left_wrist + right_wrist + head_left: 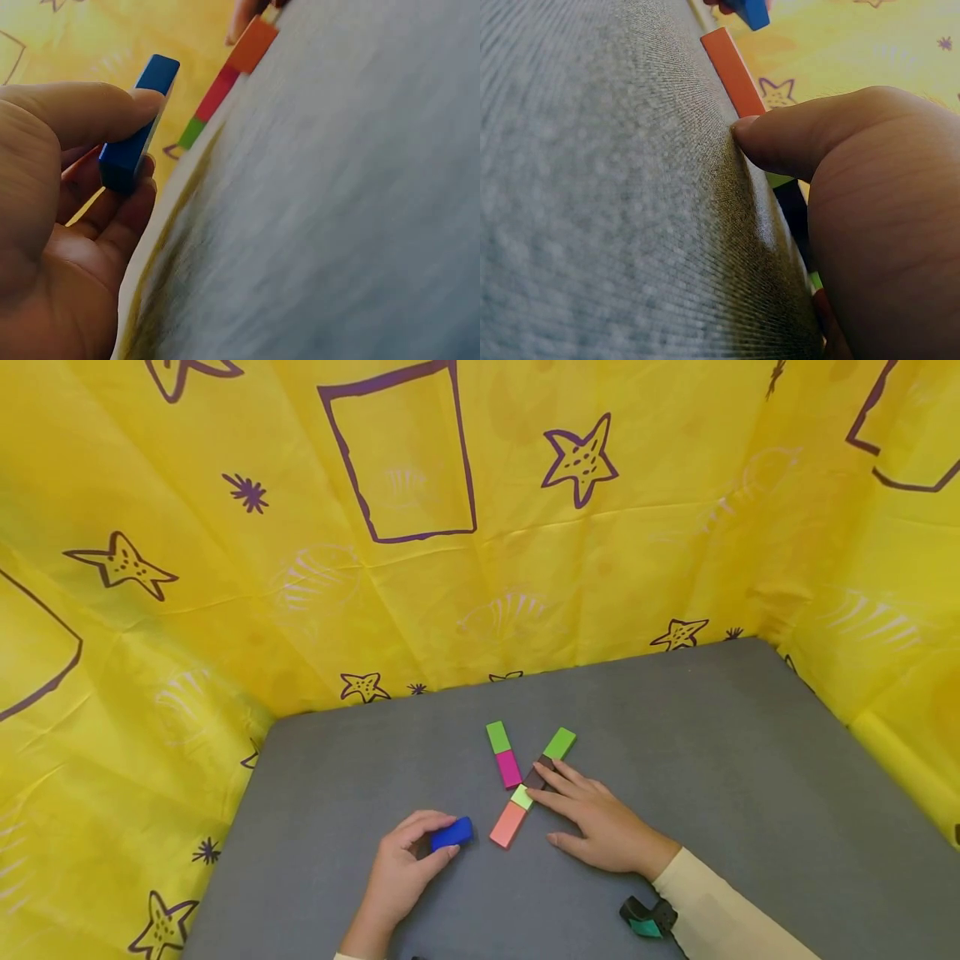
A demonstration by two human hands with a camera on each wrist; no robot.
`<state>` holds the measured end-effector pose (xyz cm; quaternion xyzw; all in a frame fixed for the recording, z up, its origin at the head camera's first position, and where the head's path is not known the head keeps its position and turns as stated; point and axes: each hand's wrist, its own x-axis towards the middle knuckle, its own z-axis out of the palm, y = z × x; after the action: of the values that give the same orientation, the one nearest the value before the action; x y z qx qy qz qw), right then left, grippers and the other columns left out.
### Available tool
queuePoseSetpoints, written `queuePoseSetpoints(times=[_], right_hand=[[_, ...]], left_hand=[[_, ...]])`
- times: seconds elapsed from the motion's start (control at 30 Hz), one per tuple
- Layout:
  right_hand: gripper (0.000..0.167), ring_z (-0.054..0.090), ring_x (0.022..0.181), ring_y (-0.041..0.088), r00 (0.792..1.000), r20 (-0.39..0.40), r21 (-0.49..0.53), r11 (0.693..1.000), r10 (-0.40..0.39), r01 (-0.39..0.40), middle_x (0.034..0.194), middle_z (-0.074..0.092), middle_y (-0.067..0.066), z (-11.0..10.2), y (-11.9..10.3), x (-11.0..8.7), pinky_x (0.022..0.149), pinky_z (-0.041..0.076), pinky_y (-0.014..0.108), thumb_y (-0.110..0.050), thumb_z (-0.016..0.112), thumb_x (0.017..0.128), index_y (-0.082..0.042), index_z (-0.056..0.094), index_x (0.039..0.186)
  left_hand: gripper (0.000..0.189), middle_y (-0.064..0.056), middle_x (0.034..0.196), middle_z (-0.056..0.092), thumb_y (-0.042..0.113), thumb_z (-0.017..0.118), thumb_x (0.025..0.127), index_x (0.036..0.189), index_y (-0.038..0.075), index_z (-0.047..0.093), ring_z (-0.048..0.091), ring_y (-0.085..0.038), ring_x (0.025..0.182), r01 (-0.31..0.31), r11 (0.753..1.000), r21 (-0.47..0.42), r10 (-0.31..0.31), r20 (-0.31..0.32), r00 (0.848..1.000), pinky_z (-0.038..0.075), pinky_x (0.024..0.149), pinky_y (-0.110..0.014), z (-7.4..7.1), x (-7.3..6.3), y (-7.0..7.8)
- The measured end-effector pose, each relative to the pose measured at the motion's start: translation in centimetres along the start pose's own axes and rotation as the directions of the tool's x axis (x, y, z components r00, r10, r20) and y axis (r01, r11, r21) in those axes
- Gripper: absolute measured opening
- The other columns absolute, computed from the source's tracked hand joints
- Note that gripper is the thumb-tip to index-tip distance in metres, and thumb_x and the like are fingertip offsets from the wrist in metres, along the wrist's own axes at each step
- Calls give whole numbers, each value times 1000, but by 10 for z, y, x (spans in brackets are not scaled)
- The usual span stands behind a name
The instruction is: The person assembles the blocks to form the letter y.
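Note:
My left hand (397, 872) pinches a blue block (452, 833) between thumb and fingers, left of the other blocks. The left wrist view shows the thumb across one face of the blue block (156, 79) and fingers behind it. With its fingers extended, my right hand (603, 827) touches a dark brown block (536, 778) and a small light green block (522, 797). These sit in a slanted row, with a coral block (508, 825) at the near end and a green block (560, 743) at the far end. A magenta block (508, 769) angles off beside the row, followed by another green block (498, 737).
A grey table (720, 735) lies under everything. Yellow cloth (517, 560) with starfish drawings hangs behind it and at both sides. A black and teal wrist strap device (648, 917) is by my right sleeve (720, 906).

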<state>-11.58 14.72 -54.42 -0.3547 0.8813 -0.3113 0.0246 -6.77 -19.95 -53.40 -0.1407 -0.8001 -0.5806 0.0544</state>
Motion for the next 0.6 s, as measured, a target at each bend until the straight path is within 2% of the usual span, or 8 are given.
queuePoseSetpoints(times=[0.17,0.4,0.47,0.6], right_hand=[[66,17,163,39,1000,-2,-4,1000,0,0,178,27,6,0,-1,0,116,31,73,-32,73,105,-23,49,167],[67,16,163,38,1000,-4,-6,1000,-2,2,178,27,6,0,-1,1,116,32,73,-31,74,105,-23,50,166],[67,16,164,37,1000,-7,-9,1000,-1,1,178,27,6,0,0,1,116,31,73,-31,75,104,-23,50,166],[67,15,164,37,1000,0,-8,1000,0,0,178,26,5,0,0,1,117,31,73,-32,74,104,-23,50,166]], left_hand=[[36,-1,120,75,1,91,88,120,16,83,70,-28,114,-2,1000,-10,3,5,1000,55,99,-28,11,-8,6],[37,-4,118,75,-7,90,86,117,12,83,71,-31,113,-14,999,-52,10,-83,997,55,101,-30,28,-17,13],[39,-2,117,75,-9,90,84,116,14,83,71,-29,113,-6,1000,-26,3,-117,993,55,101,-29,33,-20,14],[44,7,114,75,-9,92,81,115,18,84,72,-22,111,46,995,84,-30,-178,984,55,98,-26,42,-26,18]])
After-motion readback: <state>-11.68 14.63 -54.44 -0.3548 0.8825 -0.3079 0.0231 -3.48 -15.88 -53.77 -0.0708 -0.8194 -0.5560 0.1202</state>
